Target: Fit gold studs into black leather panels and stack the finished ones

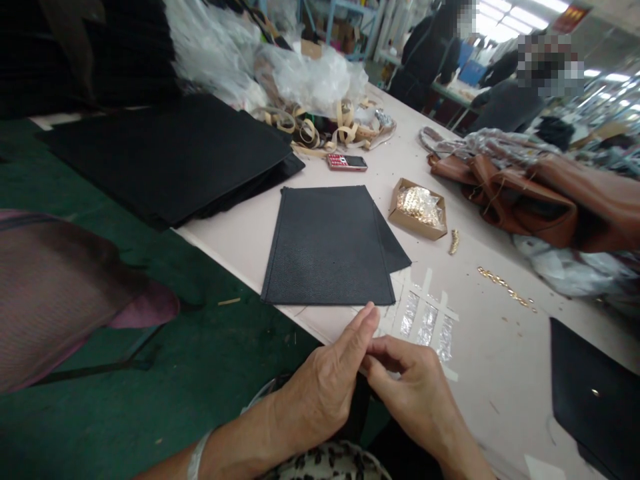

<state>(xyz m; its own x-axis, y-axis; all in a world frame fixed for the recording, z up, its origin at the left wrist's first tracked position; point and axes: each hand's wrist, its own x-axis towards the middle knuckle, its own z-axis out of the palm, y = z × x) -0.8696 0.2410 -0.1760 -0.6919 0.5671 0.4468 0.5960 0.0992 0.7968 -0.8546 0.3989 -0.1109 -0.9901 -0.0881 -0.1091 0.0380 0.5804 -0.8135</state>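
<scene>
My left hand (333, 383) is held on edge at the table's front edge, its fingers stretched out and pressed together. The fingertips of my right hand (413, 387) are pinched against the left palm; whatever they hold, if anything, is hidden. Just beyond my hands lies a black leather panel (327, 247), with another black piece (393, 240) partly under it. To the right of my fingers, clear film (426, 323) is taped to the table (480, 333) with pale strips.
A small cardboard box (420, 208) holds gold pieces, with more gold pieces (505, 287) nearby. A red phone (347, 162), stacked black sheets (170, 153), brown leather bags (530, 193) and a black panel with a gold fitting (595, 407) surround the work area. People stand behind.
</scene>
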